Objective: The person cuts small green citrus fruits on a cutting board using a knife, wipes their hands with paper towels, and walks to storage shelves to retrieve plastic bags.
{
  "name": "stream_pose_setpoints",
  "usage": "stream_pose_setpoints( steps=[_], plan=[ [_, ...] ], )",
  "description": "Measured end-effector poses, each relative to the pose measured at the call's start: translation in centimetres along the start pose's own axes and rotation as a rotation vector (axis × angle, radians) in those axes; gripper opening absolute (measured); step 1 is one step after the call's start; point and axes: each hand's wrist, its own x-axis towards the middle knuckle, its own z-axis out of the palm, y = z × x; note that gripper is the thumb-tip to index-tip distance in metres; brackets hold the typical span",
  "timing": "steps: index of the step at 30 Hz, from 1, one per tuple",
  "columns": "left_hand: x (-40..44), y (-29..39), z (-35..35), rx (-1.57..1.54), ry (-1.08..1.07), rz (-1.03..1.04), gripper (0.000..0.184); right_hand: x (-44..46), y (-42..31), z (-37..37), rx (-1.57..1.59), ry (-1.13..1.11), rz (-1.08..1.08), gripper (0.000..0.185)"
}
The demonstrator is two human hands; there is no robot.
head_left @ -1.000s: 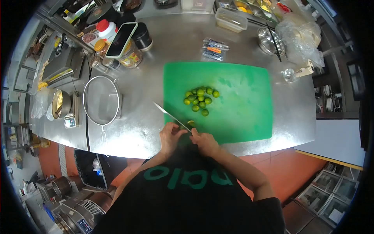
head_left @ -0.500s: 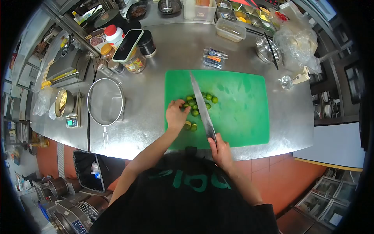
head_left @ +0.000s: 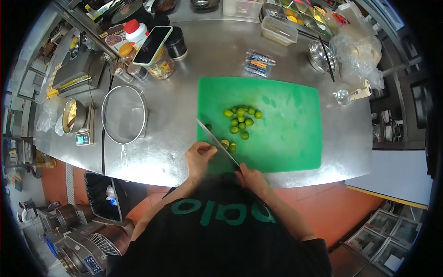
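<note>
A green cutting board (head_left: 286, 124) lies on the steel table. Several small green limes (head_left: 241, 118) are grouped on its left half, and one darker lime (head_left: 208, 127) sits apart near the left edge. Cut lime pieces (head_left: 225, 143) lie beside the blade. My right hand (head_left: 251, 177) is closed round the handle of a long knife (head_left: 216, 141), whose tip points up and left. At the board's lower left corner, my left hand (head_left: 199, 157) pinches a small lime (head_left: 212, 148) close to the blade.
To the left are a round strainer (head_left: 124, 114), a scale (head_left: 84, 137) with a metal bowl, and jars with a phone (head_left: 153, 45) on top. Beyond the board lies a plastic packet (head_left: 259, 63). At right are a steel bowl (head_left: 323, 57) with chopsticks and a plastic bag (head_left: 357, 46).
My left hand has drawn back from the lime group toward the board's lower left corner, with a lime. The knife has swung from nearly upright to a leftward slant.
</note>
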Motion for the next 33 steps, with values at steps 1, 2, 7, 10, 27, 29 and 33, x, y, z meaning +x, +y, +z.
stream_pose_setpoints(
  steps=[1, 2, 7, 10, 27, 29, 33],
  plan=[
    [0.0, -0.1, -0.1, -0.079, 0.014, -0.035, 0.022, -0.2, 0.3, 0.3, -0.001, -0.006, 0.000, 0.016],
    [0.2, -0.4, -0.2, -0.079, 0.016, -0.039, 0.022, -0.5, 0.8, 0.4, -0.008, 0.035, -0.071, 0.016],
    [0.4, -2.1, -0.2, -0.241, -0.031, -0.051, 0.020, -1.7, 1.1, -0.8, -0.033, -0.036, -0.099, 0.023],
    [0.5, -2.6, -0.2, -0.227, -0.036, -0.069, 0.018, -1.0, 0.3, -2.4, -0.117, -0.103, -0.112, 0.023],
    [0.0, -0.9, 1.2, 0.183, 0.102, 0.177, 0.021, 3.8, -3.4, -4.6, -0.096, 0.027, -0.084, 0.023],
    [0.7, 1.4, 1.2, 0.284, 0.147, 0.269, 0.023, 3.2, -3.3, -6.6, -0.009, 0.144, -0.094, 0.022],
    [5.3, 2.0, 0.5, 0.514, 0.094, 0.512, 0.024, 1.7, -3.2, -7.1, 0.151, 0.273, -0.087, 0.022]
  ],
)
